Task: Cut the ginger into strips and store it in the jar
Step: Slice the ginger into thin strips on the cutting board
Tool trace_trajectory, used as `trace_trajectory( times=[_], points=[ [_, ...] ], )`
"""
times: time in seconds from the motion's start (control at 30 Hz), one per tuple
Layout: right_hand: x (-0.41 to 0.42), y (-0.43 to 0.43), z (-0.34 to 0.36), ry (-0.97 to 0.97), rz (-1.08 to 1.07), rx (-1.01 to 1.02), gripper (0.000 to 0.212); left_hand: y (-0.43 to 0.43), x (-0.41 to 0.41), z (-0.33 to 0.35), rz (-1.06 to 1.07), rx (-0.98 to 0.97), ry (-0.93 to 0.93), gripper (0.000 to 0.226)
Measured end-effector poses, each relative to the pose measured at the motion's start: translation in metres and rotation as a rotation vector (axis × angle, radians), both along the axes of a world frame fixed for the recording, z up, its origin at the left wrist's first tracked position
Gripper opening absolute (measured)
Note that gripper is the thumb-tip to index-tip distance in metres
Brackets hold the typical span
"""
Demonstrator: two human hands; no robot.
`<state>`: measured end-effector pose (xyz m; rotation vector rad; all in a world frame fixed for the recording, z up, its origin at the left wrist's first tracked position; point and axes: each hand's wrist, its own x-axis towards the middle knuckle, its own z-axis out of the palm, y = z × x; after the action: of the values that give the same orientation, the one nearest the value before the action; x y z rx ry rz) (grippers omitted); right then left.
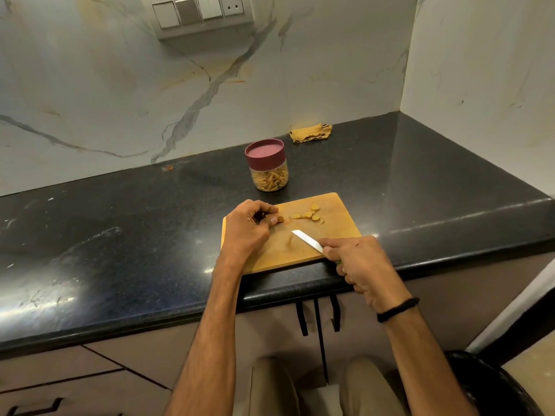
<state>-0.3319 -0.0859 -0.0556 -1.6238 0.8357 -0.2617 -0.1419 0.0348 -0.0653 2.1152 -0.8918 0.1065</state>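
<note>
A wooden cutting board lies at the front edge of the black counter. My left hand is closed on a small piece of ginger on the board's left part. Several round ginger slices lie on the board just right of it. My right hand grips a knife, whose blade points up and left over the board and touches no ginger. Behind the board stands a clear jar holding ginger strips, with its maroon lid on.
A crumpled yellow cloth lies by the marble back wall. The black counter stretches left and right of the board, with a side wall at the right. Drawers and cabinet handles sit below the counter edge.
</note>
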Motion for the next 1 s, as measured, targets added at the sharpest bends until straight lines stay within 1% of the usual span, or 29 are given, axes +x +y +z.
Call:
trace_trajectory(
  times=[0.13,0.2,0.27,0.37,0.73,0.83,1.0],
  points=[
    [-0.005,-0.001,0.003,-0.041,0.020,0.000,0.019,0.000,-0.001,0.000,-0.006,-0.004,0.005,0.019],
    [-0.004,0.000,0.004,-0.084,0.014,-0.043,0.020,0.001,0.000,0.000,-0.011,-0.005,0.006,0.019],
    [0.002,0.002,0.004,-0.092,-0.038,-0.150,0.024,0.001,0.000,0.000,-0.012,-0.008,0.004,0.019],
    [0.008,0.009,0.005,-0.036,-0.089,-0.330,0.031,0.000,0.000,0.000,-0.007,-0.008,0.000,0.019],
    [0.025,0.033,0.010,-0.036,-0.031,-0.696,0.039,-0.001,0.001,-0.002,0.004,-0.006,-0.032,0.018],
    [0.033,0.041,0.009,-0.026,-0.007,-0.742,0.042,-0.001,0.001,-0.002,0.004,-0.013,-0.029,0.017],
    [0.042,0.045,0.005,-0.014,-0.006,-0.770,0.041,-0.003,0.002,-0.003,0.020,-0.002,-0.005,0.018]
  ],
)
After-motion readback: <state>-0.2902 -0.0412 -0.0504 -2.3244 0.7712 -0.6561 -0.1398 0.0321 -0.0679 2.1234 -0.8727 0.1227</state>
